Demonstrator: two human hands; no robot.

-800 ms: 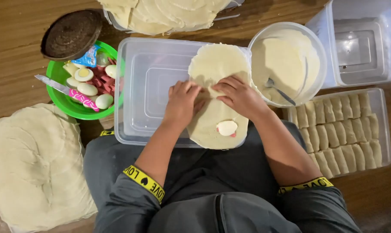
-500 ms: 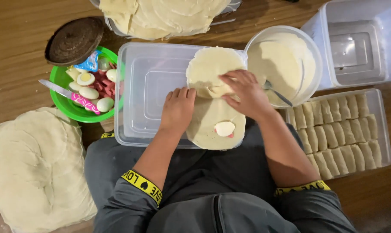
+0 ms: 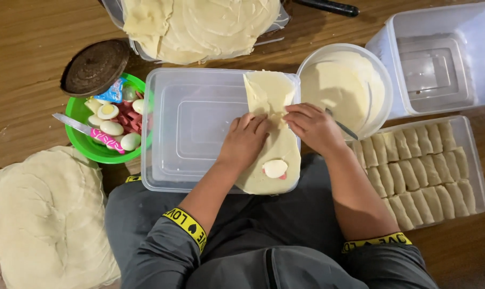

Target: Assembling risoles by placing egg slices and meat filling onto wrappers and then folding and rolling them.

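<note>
A pale round wrapper (image 3: 272,91) lies on an upturned clear plastic lid (image 3: 194,128) across my lap. Both its side edges are folded inward, so it forms a long strip. A boiled egg half (image 3: 275,168) with a bit of red filling sits on its near end. My left hand (image 3: 246,140) presses on the strip's middle from the left. My right hand (image 3: 312,126) pinches the folded edge from the right. Both hands touch the wrapper.
A green bowl (image 3: 87,144) at left holds egg halves, sausage pieces and a knife with a pink handle (image 3: 106,139). A white bowl of batter (image 3: 344,88) stands at right. A clear tray (image 3: 480,176) carries rows of finished rolls. Wrapper stacks lie at far (image 3: 199,27) and near left (image 3: 44,214).
The wrapper's sides have been folded in, from a wide round to a narrow strip. Both hands moved toward its middle.
</note>
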